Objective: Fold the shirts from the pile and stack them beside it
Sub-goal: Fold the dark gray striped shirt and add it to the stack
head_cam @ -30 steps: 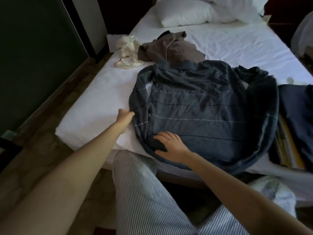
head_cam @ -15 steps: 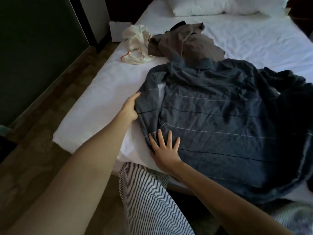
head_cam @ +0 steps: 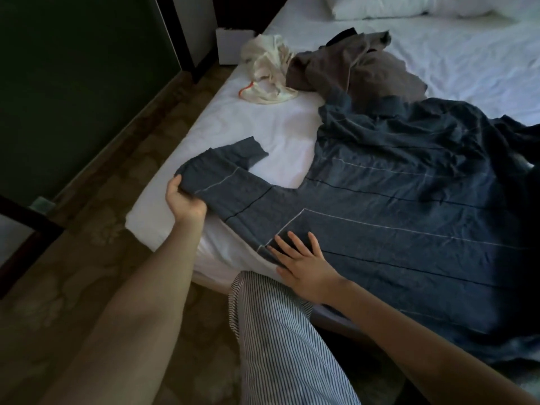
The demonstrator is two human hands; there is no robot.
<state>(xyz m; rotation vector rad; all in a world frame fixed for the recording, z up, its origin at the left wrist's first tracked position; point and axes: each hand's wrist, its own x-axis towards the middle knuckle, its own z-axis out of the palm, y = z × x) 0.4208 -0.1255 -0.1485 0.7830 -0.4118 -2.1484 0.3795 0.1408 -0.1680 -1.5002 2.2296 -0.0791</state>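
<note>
A dark blue shirt (head_cam: 409, 206) with thin pale stripes lies spread flat on the white bed (head_cam: 263, 133). Its left sleeve (head_cam: 225, 176) is stretched out sideways toward the bed's left edge. My left hand (head_cam: 184, 200) grips that sleeve near its bend, fingers curled round the cloth. My right hand (head_cam: 301, 261) lies flat with spread fingers on the shirt's lower left corner. Behind the blue shirt lie a crumpled brown shirt (head_cam: 350, 65) and a cream garment (head_cam: 268, 68).
White pillows (head_cam: 409, 7) sit at the head of the bed. A small white box (head_cam: 230, 45) stands on the floor by the bed's far left corner. Patterned floor (head_cam: 102, 244) and a dark wall run along the left. My striped trouser leg (head_cam: 280, 346) is against the bed's near edge.
My left hand has taken hold of the sleeve, which lay folded against the shirt's side, and pulled it out to the left. My right hand stays pressed on the lower left corner.
</note>
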